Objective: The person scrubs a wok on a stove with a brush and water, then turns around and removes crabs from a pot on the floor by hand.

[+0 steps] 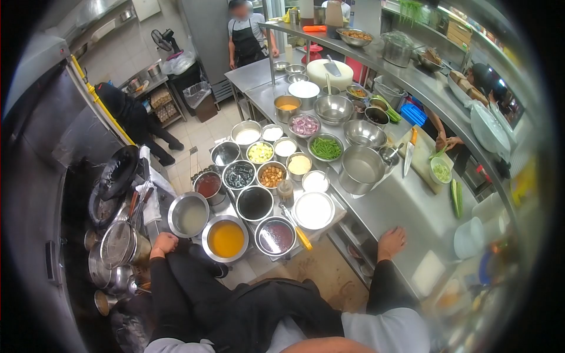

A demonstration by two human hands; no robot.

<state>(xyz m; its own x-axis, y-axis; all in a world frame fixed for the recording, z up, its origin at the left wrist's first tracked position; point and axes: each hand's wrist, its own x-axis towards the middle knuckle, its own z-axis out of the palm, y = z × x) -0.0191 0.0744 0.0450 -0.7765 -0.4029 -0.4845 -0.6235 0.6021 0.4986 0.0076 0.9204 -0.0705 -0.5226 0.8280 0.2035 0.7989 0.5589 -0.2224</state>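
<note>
My left hand is curled at the counter edge, just left of a steel pot of cloudy liquid; what its fingers close on, if anything, is hidden. Fingers apart, my right hand rests empty on the steel counter. Between my hands stand a pot of orange liquid, a container of dark red liquid and a container of white contents. A yellow-handled utensil lies between those last two.
Pans and strainers crowd the left. Several food containers and steel bowls fill the middle. A knife lies on a cutting board near a co-worker's hands. Other people stand at the back and left.
</note>
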